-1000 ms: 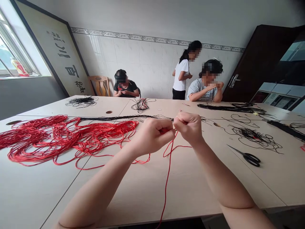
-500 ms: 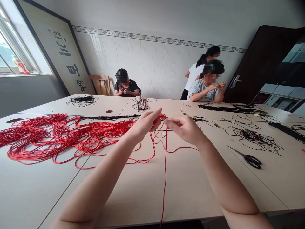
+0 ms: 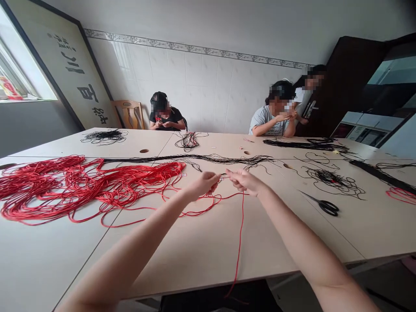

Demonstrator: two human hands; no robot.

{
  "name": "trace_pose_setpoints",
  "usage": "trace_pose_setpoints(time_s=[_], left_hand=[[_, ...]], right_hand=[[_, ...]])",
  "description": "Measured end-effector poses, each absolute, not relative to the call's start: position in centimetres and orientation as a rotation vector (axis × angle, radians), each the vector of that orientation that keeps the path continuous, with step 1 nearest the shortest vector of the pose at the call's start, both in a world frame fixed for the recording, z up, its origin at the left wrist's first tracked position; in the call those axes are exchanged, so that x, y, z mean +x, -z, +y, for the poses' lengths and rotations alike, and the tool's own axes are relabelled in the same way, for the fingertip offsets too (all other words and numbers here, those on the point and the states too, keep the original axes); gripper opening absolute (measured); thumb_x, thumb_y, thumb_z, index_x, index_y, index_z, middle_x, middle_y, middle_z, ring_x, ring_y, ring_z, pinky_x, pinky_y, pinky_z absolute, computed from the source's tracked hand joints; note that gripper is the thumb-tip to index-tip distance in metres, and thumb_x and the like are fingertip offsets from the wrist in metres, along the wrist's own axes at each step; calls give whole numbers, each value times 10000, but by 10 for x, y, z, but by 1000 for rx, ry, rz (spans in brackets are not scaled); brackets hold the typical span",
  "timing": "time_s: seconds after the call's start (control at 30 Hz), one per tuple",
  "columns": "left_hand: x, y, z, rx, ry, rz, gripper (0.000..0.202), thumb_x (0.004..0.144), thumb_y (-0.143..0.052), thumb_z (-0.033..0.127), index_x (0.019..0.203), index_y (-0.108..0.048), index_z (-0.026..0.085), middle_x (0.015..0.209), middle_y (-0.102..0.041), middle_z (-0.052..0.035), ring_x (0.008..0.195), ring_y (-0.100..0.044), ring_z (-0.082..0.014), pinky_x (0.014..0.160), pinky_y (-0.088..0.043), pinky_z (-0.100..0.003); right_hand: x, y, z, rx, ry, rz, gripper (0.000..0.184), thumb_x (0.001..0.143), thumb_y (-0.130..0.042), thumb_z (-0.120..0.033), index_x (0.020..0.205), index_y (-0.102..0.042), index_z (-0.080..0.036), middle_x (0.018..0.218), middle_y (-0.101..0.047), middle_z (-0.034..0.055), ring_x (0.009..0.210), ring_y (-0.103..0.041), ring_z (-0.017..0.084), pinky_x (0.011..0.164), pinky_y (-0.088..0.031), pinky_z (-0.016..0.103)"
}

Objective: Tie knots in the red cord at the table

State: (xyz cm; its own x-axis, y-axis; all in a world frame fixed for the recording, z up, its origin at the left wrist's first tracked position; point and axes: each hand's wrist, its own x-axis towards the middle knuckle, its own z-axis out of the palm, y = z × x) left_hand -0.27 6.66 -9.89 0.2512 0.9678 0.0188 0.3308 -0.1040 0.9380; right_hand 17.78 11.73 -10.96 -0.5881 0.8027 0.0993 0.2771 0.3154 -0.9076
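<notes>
My left hand (image 3: 202, 185) is stretched forward and closed around a red cord (image 3: 208, 201) near the table's middle. My right hand (image 3: 243, 181) faces it, fingertips pinched on a thin strand whose colour is too fine to tell. One length of the cord runs from between my hands, down over the front edge of the pale table (image 3: 208, 242). To the left lies a large loose heap of red cord (image 3: 81, 186). A long black cord bundle (image 3: 195, 158) stretches just beyond my fingertips. Black-handled scissors (image 3: 326, 207) lie to the right of my right hand.
Tangles of black cord (image 3: 334, 178) lie on the table, which has round holes. Two seated people (image 3: 164, 113) (image 3: 274, 115) work with their hands at the far side, and a standing person (image 3: 303, 93) is behind them. A door stands at the back right.
My hands have moved forward and farther apart, with the cord drawn out between them. The view has swung left, and the standing person has moved right, behind the seated person.
</notes>
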Motion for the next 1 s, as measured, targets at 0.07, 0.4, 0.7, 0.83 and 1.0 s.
trace_pose_setpoints(time_s=[0.07,0.4,0.7,0.83,1.0], left_hand=[[2,123,62,1573,-856,1250,411,829,-446,480,573,-431,159,507,-431,25,412,-384,-67,442,-296,-229],[1,160,34,1348,-877,1188,413,805,-480,514,607,-427,155,527,-381,43,440,-269,-44,427,-197,-203],[-5,166,35,1101,-856,1062,380,793,-391,476,685,-521,135,598,-420,-3,489,-321,-82,430,-198,-221],[-7,160,35,1093,-854,1056,224,707,-433,298,721,-569,121,631,-467,-26,540,-364,-98,472,-252,-229],[-11,149,25,1192,-827,1077,174,540,-471,118,685,-566,125,646,-466,-4,538,-311,-82,477,-201,-234]], right_hand=[[173,134,112,-1025,-1070,-1972,461,790,-491,-483,500,-295,-182,507,-137,-58,463,-119,55,431,-112,217],[169,173,96,-1056,-640,-1952,354,639,-461,-204,484,-144,-177,536,-117,-30,515,-119,65,480,-100,243],[180,170,92,-957,-695,-2170,374,723,-481,-253,524,-175,-171,539,-161,-34,515,-153,66,478,-138,238],[189,171,94,-961,-701,-2159,387,763,-507,-291,496,-254,-168,509,-202,-41,494,-185,67,470,-165,235],[182,176,94,-887,-723,-2050,232,849,-459,-355,891,-597,-174,920,-579,55,845,-518,148,660,-403,227]])
